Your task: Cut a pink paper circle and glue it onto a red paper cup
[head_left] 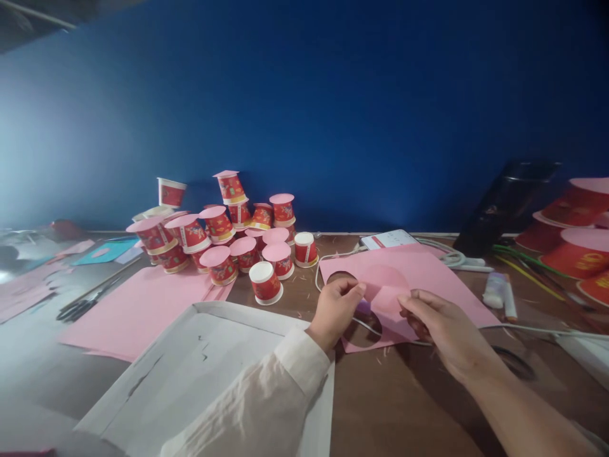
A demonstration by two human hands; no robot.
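Observation:
Between my two hands is a round pink paper disc [386, 285], pinched at its edges. My left hand [337, 311] has thumb and finger closed on the disc's left side. At the right side, the thumb and fingers of my right hand [440, 327] are closed on it too. Behind and below the disc lies a pink paper sheet [447, 289] with round holes cut in it. A small purple thing shows partly beside my left fingertips. Just left of my hands, an upside-down red paper cup [265, 285] has a bare white top.
Stacked red cups with pink discs [216, 257] stand along the blue wall. To the left lie pink sheets [143, 304], scissors [80, 309] and a large white paper [200, 362]. A phone [390, 239], cables, glue sticks [497, 292] and a black bottle [499, 203] are rightward.

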